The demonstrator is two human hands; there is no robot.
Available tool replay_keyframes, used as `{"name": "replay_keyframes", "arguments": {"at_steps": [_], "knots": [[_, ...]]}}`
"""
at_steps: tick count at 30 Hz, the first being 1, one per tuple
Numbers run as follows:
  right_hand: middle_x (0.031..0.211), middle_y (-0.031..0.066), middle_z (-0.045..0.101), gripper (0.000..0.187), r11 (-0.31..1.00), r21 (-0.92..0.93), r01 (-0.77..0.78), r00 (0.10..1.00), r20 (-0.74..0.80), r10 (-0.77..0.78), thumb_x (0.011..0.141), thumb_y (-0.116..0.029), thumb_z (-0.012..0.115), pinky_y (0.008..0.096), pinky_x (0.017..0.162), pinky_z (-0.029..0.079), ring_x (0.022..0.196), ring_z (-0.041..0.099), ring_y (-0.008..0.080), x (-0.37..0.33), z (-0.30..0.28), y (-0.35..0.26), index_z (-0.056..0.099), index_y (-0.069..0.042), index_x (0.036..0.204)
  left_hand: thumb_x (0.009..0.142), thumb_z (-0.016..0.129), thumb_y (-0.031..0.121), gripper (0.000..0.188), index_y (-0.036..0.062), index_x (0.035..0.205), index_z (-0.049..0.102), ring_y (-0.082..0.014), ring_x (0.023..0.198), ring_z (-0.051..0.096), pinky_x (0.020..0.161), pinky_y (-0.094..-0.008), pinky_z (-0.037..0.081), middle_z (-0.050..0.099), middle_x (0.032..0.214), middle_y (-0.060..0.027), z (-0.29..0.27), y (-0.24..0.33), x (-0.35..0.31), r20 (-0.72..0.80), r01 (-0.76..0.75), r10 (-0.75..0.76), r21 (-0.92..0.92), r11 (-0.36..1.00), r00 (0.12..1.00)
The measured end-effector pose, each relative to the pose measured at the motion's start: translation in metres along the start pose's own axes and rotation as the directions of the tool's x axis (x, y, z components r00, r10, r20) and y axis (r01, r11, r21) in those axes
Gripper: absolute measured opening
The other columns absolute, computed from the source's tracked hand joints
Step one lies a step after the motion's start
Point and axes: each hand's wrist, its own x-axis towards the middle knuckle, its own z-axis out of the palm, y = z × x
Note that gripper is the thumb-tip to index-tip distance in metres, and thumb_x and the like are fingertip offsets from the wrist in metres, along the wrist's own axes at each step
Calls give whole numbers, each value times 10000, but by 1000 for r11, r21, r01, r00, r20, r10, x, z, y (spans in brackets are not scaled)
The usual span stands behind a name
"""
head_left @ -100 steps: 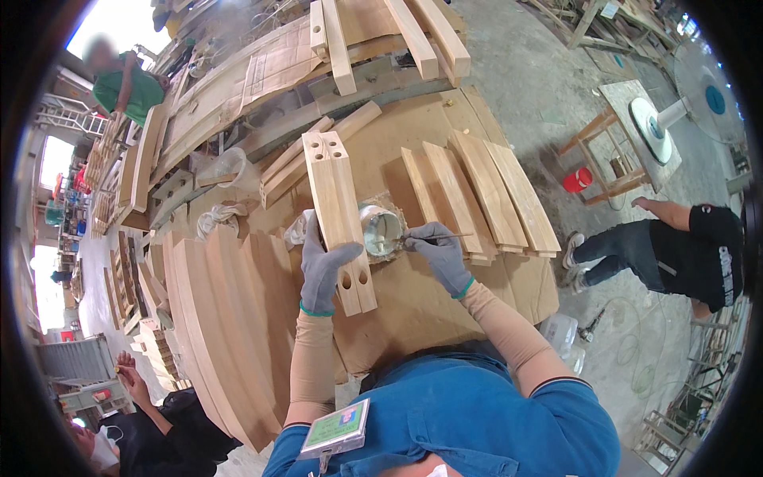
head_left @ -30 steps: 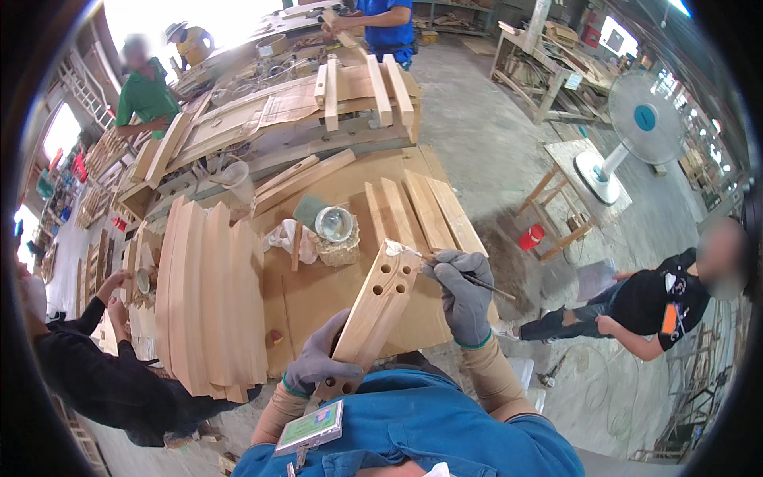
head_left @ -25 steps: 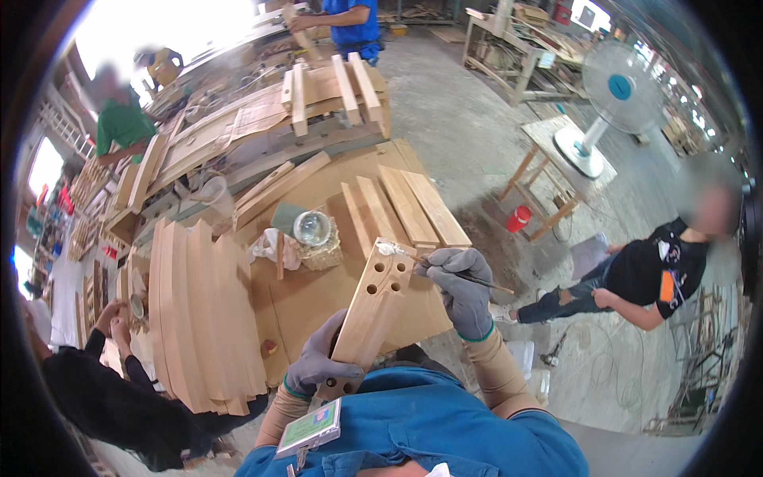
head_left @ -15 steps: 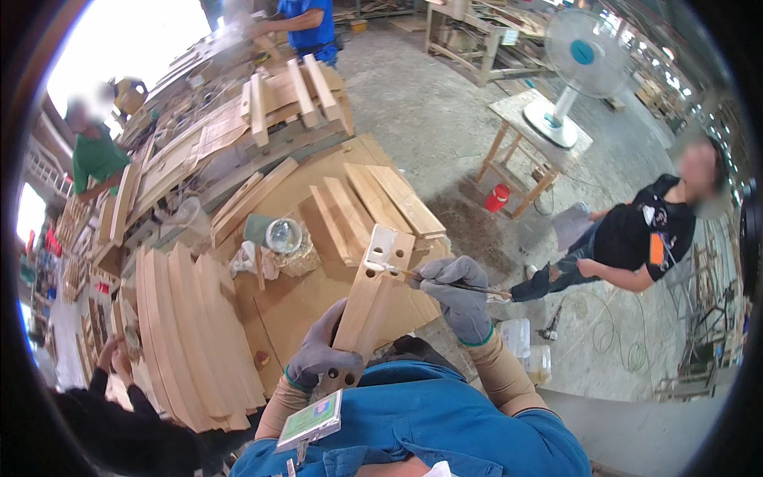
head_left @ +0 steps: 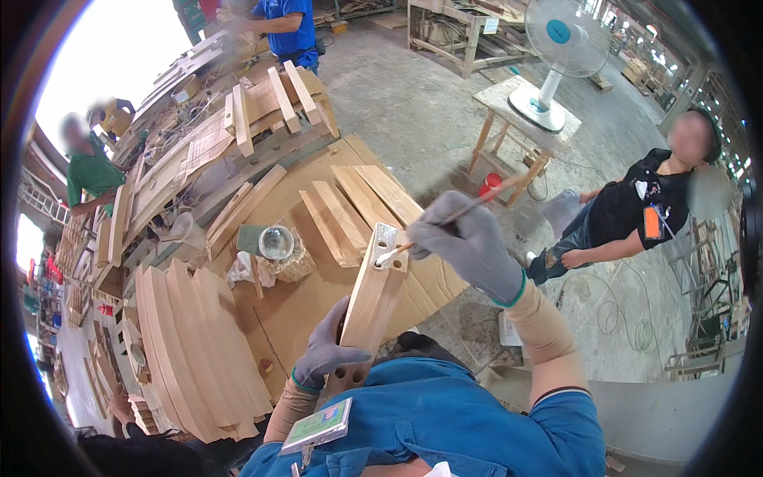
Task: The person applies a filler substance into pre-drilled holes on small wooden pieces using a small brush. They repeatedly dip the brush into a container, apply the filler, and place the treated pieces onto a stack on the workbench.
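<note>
My left hand (head_left: 327, 350), in a grey glove, is wrapped round the lower part of a pale wooden piece (head_left: 371, 310), which slants up in front of my chest. Round drilled holes show in its upper end, and more near my left palm. Pinched in my gloved right hand (head_left: 467, 242) is a thin brush (head_left: 486, 194), its handle rising to the upper right. The white-coated tip touches the end of the wood by a hole, with a white smear around it. Whether the tip has bristles is hard to make out.
Cardboard (head_left: 306, 318) covers the bench under several wooden strips (head_left: 330, 222) and a clear cup (head_left: 276, 242). Curved boards (head_left: 191, 342) stand stacked at left. A fan (head_left: 548, 103) stands on a small table beyond a red container (head_left: 490, 185). A person in black (head_left: 652, 203) stands at right.
My right hand has risen and turned, so the brush handle now points steeply up to the right. Its tip stays at the wood's holed end. My left hand keeps its grip.
</note>
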Motion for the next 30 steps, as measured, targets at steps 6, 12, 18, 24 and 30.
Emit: {"name": "replay_keyframes", "arguments": {"at_steps": [6,12,18,24,30], "knots": [[640,103,602,198,913,-358,194,964,245,-109,862,-165,648,303,561,463,606,614,177,17,7,-1,524,-23,800,527,812,150,951,11,1374,404,-215,1161,510,1022,-331,372,550,1239,-98,17,6,-7,-93,52,-49,33,998,994],[625,103,596,200,932,-293,215,943,312,-119,830,-149,657,324,565,447,604,610,201,23,22,3,510,-30,764,475,644,53,904,-10,1347,412,-253,1107,554,951,-351,440,561,1194,-123,23,2,-20,-157,25,-61,-218,976,986],[628,172,544,255,931,-328,159,969,234,-83,780,-184,662,385,579,421,590,554,303,20,18,-3,481,-12,725,461,644,56,939,-26,1359,382,-258,1093,557,950,-366,437,553,1187,-139,18,-12,-14,-114,-6,-14,-171,985,993],[622,108,594,239,922,-352,164,959,275,-66,827,-185,657,343,566,441,581,598,241,22,15,5,492,-32,744,455,664,102,952,-32,1355,384,-257,1083,560,943,-361,442,565,1173,-136,23,-1,-15,-107,4,-26,-194,981,994],[658,97,611,226,941,-303,150,953,297,-56,815,-173,685,304,587,457,624,601,177,34,25,4,524,-28,752,475,647,83,896,-32,1333,416,-251,1078,561,934,-351,445,572,1163,-134,18,-6,-21,-159,15,-55,-242,970,986]]}}
